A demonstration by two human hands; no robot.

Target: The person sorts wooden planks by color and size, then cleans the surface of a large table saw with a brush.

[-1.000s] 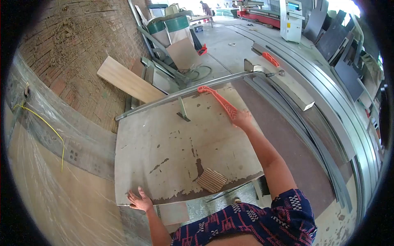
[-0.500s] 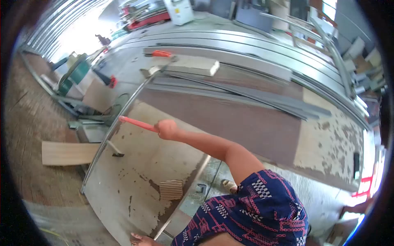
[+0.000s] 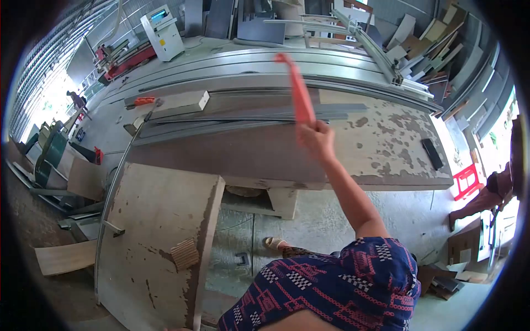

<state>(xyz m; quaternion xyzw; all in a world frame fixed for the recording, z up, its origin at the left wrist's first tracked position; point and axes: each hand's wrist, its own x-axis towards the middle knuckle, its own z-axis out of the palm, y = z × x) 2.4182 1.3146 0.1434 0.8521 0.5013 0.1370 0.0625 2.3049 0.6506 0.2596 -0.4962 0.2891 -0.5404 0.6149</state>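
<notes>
My right hand [image 3: 316, 139] is closed around the lower end of a long red tool [image 3: 298, 91] with a hooked tip; blur hides its exact kind. It is raised over the long brown-topped table [image 3: 243, 154], pointing away from me. Beneath it on that table lie grey metal strips [image 3: 221, 126]. Only a sliver of my left hand [image 3: 178, 329] shows at the bottom edge, by the near corner of the worn board [image 3: 149, 207]; its fingers are cut off. On that board rests a small ribbed tan block [image 3: 185, 254].
A thin metal rail [image 3: 117, 176] runs along the board's left edge. On the long table are a pale block [image 3: 179, 105], an orange-red item [image 3: 144, 101] and a black bar [image 3: 432, 154]. A red plastic stool [image 3: 468, 182] stands at right.
My right hand has swung the red tool from over the worn board to the right, over the long table. My view has turned right, and my left hand has nearly left the picture.
</notes>
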